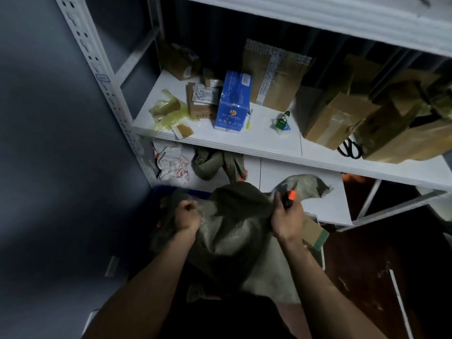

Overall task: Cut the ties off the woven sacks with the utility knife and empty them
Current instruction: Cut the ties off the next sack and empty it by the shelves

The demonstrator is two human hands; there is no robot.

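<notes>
Woven sack (230, 231) between the hands looks floppy and light: left hand (187, 214) fists its cloth, right hand (287, 220) clamps utility knife (290, 198) plus cloth, so grab gathered folds

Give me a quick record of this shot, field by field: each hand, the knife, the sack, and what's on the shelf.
left hand: grips a bunch of the woven sack's fabric
right hand: grips the utility knife and a fold of the sack
utility knife: orange and black, blade not visible
woven sack: olive green, held up between both hands, partly hiding a blue bin
shelf: blue box, cardboard boxes, black scissors
</notes>
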